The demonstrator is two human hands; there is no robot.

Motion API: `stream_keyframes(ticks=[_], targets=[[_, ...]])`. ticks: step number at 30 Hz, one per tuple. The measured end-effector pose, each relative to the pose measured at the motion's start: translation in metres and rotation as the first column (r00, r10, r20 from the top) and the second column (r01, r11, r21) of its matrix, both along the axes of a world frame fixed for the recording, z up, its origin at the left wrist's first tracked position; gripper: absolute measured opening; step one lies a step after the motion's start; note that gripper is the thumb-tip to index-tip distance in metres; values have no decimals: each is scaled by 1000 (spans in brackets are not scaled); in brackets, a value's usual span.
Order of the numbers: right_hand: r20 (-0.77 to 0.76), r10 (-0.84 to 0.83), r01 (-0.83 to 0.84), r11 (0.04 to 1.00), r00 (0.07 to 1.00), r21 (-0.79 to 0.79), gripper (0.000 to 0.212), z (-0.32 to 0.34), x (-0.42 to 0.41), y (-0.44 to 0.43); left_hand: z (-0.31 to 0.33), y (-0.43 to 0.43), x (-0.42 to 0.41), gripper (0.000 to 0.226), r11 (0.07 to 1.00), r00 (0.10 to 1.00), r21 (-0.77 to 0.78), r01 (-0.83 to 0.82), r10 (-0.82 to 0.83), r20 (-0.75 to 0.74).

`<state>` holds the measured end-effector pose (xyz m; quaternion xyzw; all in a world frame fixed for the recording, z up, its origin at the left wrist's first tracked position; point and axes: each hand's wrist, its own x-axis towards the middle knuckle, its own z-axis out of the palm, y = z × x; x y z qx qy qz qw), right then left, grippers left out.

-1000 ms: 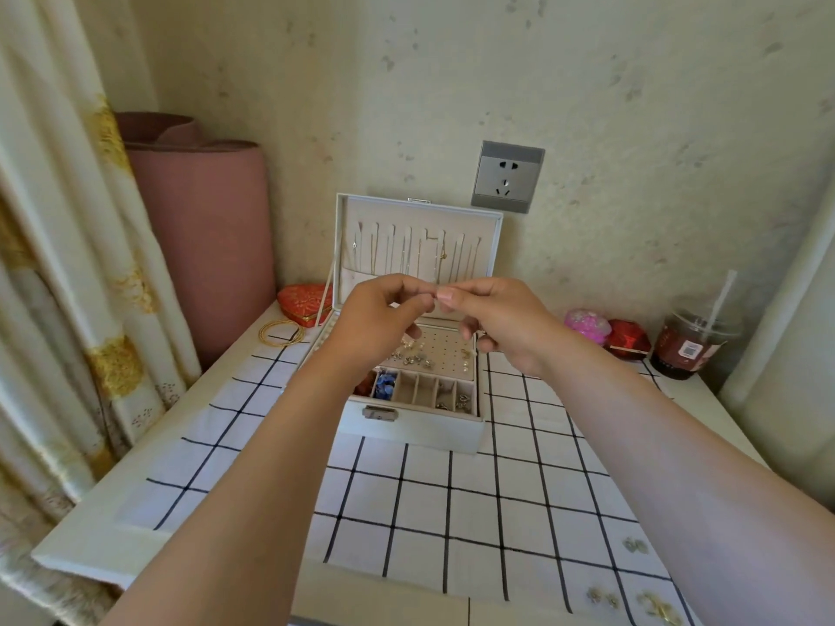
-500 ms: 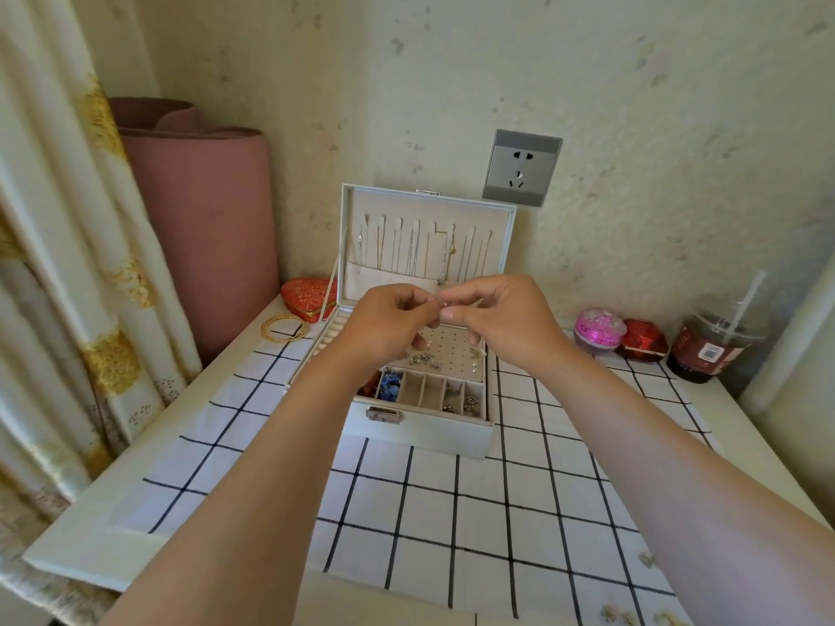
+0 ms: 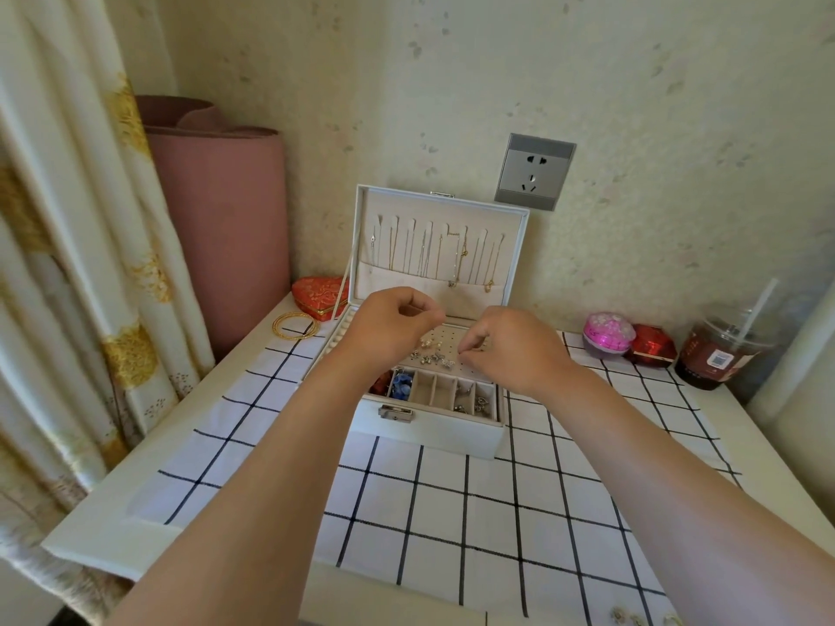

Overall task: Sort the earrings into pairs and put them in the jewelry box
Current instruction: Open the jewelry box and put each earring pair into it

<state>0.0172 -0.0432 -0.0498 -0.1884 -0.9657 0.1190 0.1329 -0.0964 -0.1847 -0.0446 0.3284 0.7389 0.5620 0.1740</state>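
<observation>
1. the box (image 3: 429,433) stands open at the middle of the worktop (image 3: 104,530), on a checked cloth (image 3: 452,512), with its lid (image 3: 445,205) upright against the wall.
2. thin chains hang in a row inside the lid.
3. the left hand (image 3: 388,327) hovers over the left rear of the box, fingers curled, thumb and forefinger pressed together at the tips; whether anything is pinched there is too small to tell.
4. the right hand (image 3: 510,345) is held lower, apart from the left, its thumb and forefinger pinched together just above the perforated panel (image 3: 470,368); what sits between them cannot be told.
5. several earrings (image 3: 433,356) lie in a loose cluster on the panel, between the two hands.
6. the front row of compartments holds blue beads (image 3: 402,386) at the left and small silver pieces at the right; the middle ones look bare.
7. more earrings (image 3: 626,616) lie on the cloth at the near right edge, well apart from the box.
8. a gold bangle (image 3: 296,326) and a red heart case (image 3: 321,295) sit left of the box; a pink dome (image 3: 607,334), a red case (image 3: 653,345) and a drink cup (image 3: 718,354) sit to the right.
</observation>
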Motion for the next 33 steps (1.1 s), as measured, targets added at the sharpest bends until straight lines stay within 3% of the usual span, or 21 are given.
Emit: stream_keyframes(ticks=[7, 9, 12, 18, 26, 28, 30, 33], targets=[[69, 28, -31, 999, 997, 32, 13, -2, -2, 1, -1, 0, 1, 11, 1000, 1000, 11, 12, -13, 26], [84, 19, -18, 1000, 996, -15, 14, -3, -3, 4, -2, 0, 2, 10, 1000, 999, 9, 15, -16, 34], [-28, -14, 8, 981, 1000, -196, 11, -3, -5, 9, -4, 2, 4, 8, 999, 998, -7, 33, -33, 46], [-308, -85, -137, 764, 947, -631, 14, 20, 4, -2, -3, 7, 12, 7, 997, 983, 73, 16, -29, 181], [-384, -264, -163, 596, 885, -786, 10, 18, 14, -3, -2, 12, 22, 8, 987, 984, 158, 25, -52, 171], [-386, -288, -126, 636, 877, -762, 10, 14, 15, 0, -5, 13, 22, 11, 991, 992, 122, 60, -73, 102], [-376, -257, -74, 733, 890, -676, 10, 8, 15, 5, -9, 14, 19, 12, 996, 997, 55, 73, -72, -15], [-293, -160, -4, 873, 943, -488, 13, 0, 16, 9, -18, 12, 13, 15, 988, 961, -152, 25, -65, -270]])
